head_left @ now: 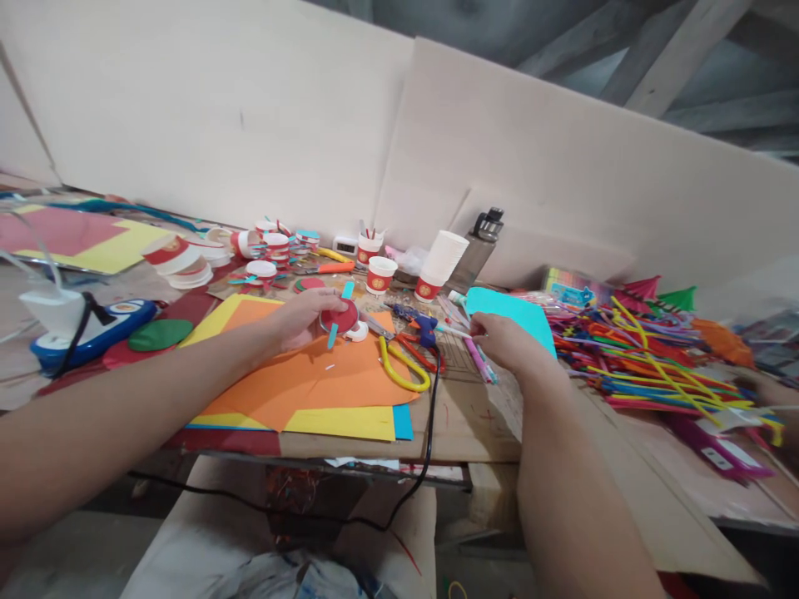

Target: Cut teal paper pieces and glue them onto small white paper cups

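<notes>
Two hands in play. My left hand (305, 320) grips a red disc (342, 319) on the orange paper (305, 383), mid-table. Disc looks round and flat, white rim at its right edge, with a teal strip (339, 316) lying slanted across it. My right hand (508, 343) is closed, fingers pinched around a pen (450, 330) next to the teal sheet (512, 314). Yellow-handled scissors (399, 366) and a blue glue gun (424, 326) lie between the hands. Pile of coloured sticks (649, 366) to the right.

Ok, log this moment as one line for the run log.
left hand: on red paper disc with teal strip | right hand: holds teal paper sheet | yellow-handled scissors between hands
</notes>
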The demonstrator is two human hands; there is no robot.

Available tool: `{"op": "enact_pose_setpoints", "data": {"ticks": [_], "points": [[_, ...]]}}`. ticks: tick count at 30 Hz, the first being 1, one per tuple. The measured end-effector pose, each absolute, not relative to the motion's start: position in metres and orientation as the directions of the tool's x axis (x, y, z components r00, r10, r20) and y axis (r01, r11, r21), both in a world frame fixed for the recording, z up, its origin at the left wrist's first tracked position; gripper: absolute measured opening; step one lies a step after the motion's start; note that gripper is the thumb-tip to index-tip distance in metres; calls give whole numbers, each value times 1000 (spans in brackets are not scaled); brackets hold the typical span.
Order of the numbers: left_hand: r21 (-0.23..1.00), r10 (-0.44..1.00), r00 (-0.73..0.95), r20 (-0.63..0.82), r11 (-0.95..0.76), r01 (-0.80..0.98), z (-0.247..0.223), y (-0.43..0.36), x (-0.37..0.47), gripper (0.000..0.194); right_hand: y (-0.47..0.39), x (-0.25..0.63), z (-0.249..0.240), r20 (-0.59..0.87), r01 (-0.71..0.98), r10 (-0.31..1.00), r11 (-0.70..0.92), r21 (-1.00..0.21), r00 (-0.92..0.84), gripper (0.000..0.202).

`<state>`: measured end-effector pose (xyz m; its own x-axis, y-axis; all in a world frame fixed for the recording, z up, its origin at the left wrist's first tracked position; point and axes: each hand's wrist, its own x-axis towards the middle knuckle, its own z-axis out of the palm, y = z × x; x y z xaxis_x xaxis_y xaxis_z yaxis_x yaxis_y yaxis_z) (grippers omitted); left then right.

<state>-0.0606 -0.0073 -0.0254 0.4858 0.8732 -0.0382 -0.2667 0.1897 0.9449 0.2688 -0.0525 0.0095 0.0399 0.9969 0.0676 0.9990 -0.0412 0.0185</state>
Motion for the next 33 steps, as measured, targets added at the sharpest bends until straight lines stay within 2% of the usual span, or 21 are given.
{"op": "enact_pose_setpoints", "data": {"ticks": [2,3,5,7,8,9,12,14,16,21,27,33], "points": [[950,853,522,-18,177,-256,-25,-10,-60,13,-54,264,12,182,996,980,-70,-55,78,13],[950,846,533,-7,172,-260,-25,-11,-60,16,-54,259,13,271,989,958,-60,-132,94,10],[949,840,543,8,165,-268,-27,-12,-58,21,-56,243,16,444,923,884,42,-383,145,8],[948,846,534,13,158,-274,-29,-12,-57,25,-57,222,16,450,686,867,194,-702,215,9],[949,851,525,20,149,-277,-31,-11,-56,25,-59,210,15,455,539,863,282,-794,218,12],[951,855,517,33,132,-279,-32,-11,-55,25,-61,199,14,472,423,856,355,-833,211,15],[962,852,514,100,48,-268,-35,-10,-54,24,-70,166,12,562,257,806,512,-820,186,24],[971,848,516,122,7,-240,-36,-10,-54,27,-76,149,10,624,212,762,590,-779,170,25],[976,849,513,122,-8,-219,-34,-12,-53,32,-79,135,9,629,208,771,602,-771,98,23],[977,853,499,154,-57,-204,-29,-16,-53,41,-66,109,1,686,360,727,647,-673,-26,12],[969,854,490,177,-63,-240,-32,-12,-52,43,-48,101,-16,772,454,635,682,-573,22,8],[981,851,500,159,-78,-180,-30,-15,-53,35,-54,105,-21,815,529,579,682,-505,31,9]]}}
